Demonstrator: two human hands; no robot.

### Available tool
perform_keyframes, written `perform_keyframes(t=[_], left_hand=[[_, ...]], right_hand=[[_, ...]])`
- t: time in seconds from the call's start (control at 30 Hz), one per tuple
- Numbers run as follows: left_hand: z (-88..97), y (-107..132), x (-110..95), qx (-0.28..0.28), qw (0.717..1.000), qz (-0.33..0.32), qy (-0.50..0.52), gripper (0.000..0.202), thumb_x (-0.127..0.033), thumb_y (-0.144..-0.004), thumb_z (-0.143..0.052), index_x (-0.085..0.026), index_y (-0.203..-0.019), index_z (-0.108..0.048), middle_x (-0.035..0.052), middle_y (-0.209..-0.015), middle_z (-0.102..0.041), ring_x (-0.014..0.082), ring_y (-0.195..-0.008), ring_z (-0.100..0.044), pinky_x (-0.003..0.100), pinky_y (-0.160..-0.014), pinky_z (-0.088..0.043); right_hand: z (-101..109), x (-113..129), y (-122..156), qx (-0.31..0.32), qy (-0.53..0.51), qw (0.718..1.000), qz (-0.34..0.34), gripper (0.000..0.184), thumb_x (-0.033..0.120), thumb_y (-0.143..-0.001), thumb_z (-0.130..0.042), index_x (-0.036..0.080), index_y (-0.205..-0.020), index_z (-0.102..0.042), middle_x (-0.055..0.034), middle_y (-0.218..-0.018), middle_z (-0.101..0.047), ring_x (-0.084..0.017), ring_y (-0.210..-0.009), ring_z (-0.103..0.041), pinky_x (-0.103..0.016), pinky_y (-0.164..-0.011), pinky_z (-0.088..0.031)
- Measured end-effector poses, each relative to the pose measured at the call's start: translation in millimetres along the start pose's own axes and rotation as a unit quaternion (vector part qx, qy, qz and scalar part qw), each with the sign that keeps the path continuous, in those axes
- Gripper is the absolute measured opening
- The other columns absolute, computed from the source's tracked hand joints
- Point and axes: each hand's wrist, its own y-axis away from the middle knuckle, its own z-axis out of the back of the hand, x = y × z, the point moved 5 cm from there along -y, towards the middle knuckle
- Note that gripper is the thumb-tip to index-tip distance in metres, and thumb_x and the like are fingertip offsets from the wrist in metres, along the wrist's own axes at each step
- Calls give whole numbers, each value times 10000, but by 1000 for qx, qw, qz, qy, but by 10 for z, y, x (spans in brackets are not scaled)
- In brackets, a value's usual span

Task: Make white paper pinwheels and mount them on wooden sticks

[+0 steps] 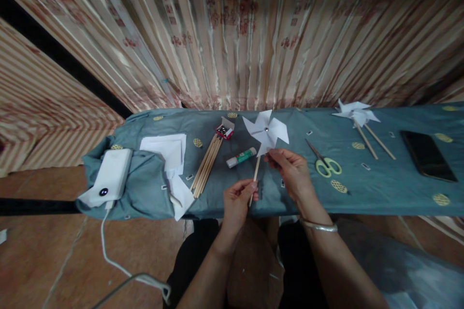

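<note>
A white paper pinwheel (267,129) with a silver pin at its centre faces me above the cloth-covered table. My left hand (237,200) grips the lower part of its wooden stick (256,169) between thumb and fingers. At the pinwheel's lower blade, my right hand (292,169) has thumb and finger pinched together on the paper edge. Just left of the stick lies a glue stick (241,158). Beyond it are a bundle of wooden sticks (208,166) and a small red box of pins (224,130). Green-handled scissors (326,164) rest right of my right hand.
Two more pinwheels (357,113) lie at the right, beside a black phone (427,154). White paper sheets (163,147) and a cabled power bank (111,174) occupy the left. A patterned curtain (232,34) hangs behind the table (398,193).
</note>
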Motion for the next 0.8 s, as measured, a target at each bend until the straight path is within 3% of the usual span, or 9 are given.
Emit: perform_keyframes(t=[0.33, 0.57, 0.8], left_hand=[[8, -5, -6, -2, 1000, 1, 0, 279, -353, -570, -818, -136, -732, -749, 2, -586, -652, 67, -469, -525, 201, -517, -415], [7, -7, -31, 1, 1000, -8, 1, 284, -367, -568, -820, -140, -721, -744, -3, -573, -645, 70, -479, -527, 202, -526, -419], [-54, -24, 3, 7, 1000, -9, 17, 315, -385, -552, -831, -135, -718, -736, -10, -538, -627, 73, -474, -526, 199, -522, -411]], right_hand=[[-100, -57, 30, 25, 94, 995, 30, 371, 538, -588, -770, 206, -515, -621, 15, -493, -583, -106, -477, -451, -258, -488, -355], [-90, -47, 129, 44, 298, 948, 100, 331, 502, -732, -696, 202, -598, -657, 9, -553, -612, -124, -514, -507, -262, -514, -353], [-105, -109, 203, 66, 291, 949, 98, 265, 451, -752, -679, 207, -649, -660, 11, -596, -649, -133, -528, -544, -260, -535, -396]])
